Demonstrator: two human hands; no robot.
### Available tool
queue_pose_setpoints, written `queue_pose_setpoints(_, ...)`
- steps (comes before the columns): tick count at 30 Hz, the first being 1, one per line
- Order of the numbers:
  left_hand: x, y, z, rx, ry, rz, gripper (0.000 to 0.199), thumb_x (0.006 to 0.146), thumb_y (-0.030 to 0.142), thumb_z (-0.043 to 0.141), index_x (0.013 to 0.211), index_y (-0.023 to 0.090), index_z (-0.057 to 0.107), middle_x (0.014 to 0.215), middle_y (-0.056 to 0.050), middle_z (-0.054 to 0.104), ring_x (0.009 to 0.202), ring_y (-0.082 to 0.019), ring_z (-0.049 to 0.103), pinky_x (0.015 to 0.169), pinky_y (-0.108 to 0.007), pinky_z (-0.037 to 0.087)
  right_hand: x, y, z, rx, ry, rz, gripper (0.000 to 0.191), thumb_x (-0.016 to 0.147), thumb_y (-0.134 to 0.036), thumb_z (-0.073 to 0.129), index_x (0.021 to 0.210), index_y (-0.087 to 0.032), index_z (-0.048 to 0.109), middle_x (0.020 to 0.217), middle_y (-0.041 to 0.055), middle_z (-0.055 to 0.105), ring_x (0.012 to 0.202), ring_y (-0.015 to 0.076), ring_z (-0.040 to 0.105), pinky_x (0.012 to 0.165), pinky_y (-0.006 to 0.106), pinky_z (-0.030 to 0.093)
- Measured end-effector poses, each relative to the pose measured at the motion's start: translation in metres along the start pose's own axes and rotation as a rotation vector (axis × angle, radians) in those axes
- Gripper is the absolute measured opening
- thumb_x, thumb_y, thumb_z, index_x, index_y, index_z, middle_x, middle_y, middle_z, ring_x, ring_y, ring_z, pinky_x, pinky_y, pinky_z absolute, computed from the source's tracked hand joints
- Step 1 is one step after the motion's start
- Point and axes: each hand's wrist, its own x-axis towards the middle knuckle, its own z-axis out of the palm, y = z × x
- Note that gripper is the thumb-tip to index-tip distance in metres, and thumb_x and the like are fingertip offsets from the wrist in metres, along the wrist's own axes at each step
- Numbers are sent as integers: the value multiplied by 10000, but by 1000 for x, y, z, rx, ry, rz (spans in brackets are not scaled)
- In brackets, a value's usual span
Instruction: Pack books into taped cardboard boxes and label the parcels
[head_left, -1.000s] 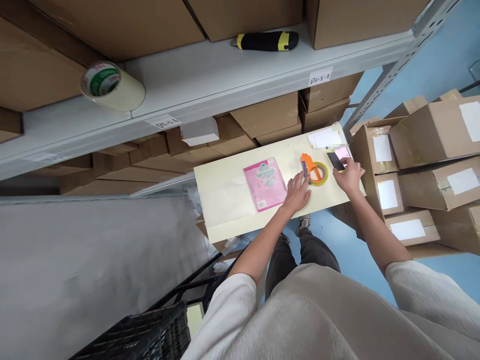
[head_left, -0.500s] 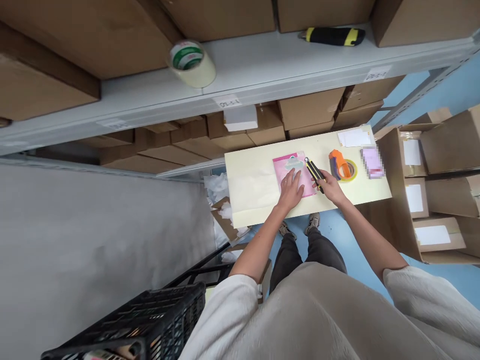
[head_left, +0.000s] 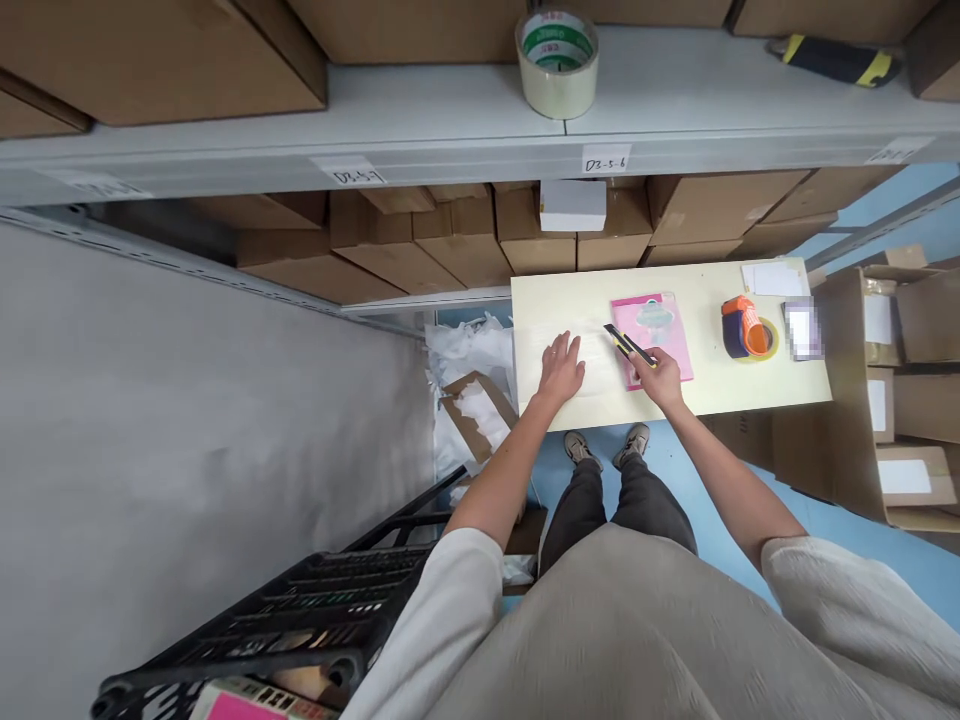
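On the pale table [head_left: 712, 392] lies a flat pink packet [head_left: 673, 340]. My right hand [head_left: 657, 380] is closed round a black and yellow utility knife [head_left: 630, 345], held over the packet's left part with the tip pointing up and left. Left of the packet, my left hand [head_left: 562, 372] rests with fingers spread on a thin, pale sheet [head_left: 592, 350] whose edges are hard to make out. It holds nothing. An orange tape dispenser [head_left: 742, 327] stands to the right of the packet, against a yellow tape roll [head_left: 770, 340].
White papers [head_left: 772, 278] and a blurred-out item [head_left: 802, 330] lie at the table's right end. Behind is a shelf [head_left: 450, 105] with a tape roll [head_left: 559, 70], another knife [head_left: 836, 60] and cartons. A black crate [head_left: 300, 610] stands lower left.
My left hand has moved left off the pink packet onto the pale sheet. My right hand, still holding the knife, has shifted left relative to the packet. The camera view has turned.
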Motion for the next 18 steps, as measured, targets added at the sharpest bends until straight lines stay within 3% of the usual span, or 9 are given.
queue_pose_setpoints(3,12,-7,-2,26,-36,11,685,1072,309,413,1740,176,339,1843,-139,267,1722,-326,206,1395,-563,190,2,-2,13,-32,-20,7,575,872,-780,631,960,-215,691,652,11,696,577,182,630,553,270,488)
queue_pose_setpoints(8,22,-18,-1,50,-114,-8,787,1046,342,486,1779,191,242,1877,-118,136,1738,-336,126,1395,-577,164,6,-10,33,-109,-141,22,393,998,-527,546,1232,-218,613,936,44,789,621,179,700,629,284,548)
queue_pose_setpoints(12,27,-25,0,24,-133,-18,906,1001,406,610,1790,214,208,1882,-122,84,1728,-379,148,1375,-604,204,3,-22,50,-450,-188,-24,326,1039,-361,507,1327,-213,544,996,94,808,821,258,766,791,340,574)
queue_pose_setpoints(15,30,-25,3,-6,-127,-32,949,964,409,652,1789,234,216,1881,-120,85,1728,-399,138,1372,-641,183,-1,-37,61,-702,-180,-67,368,1081,-341,437,1406,-183,508,1103,167,803,964,328,766,881,410,564)
queue_pose_setpoints(18,32,-22,6,-11,-122,-46,947,958,403,635,1789,230,214,1880,-126,89,1729,-405,131,1371,-662,157,-4,-49,69,-796,-199,-77,400,1109,-328,375,1458,-154,465,1183,205,786,1040,348,755,910,421,549)
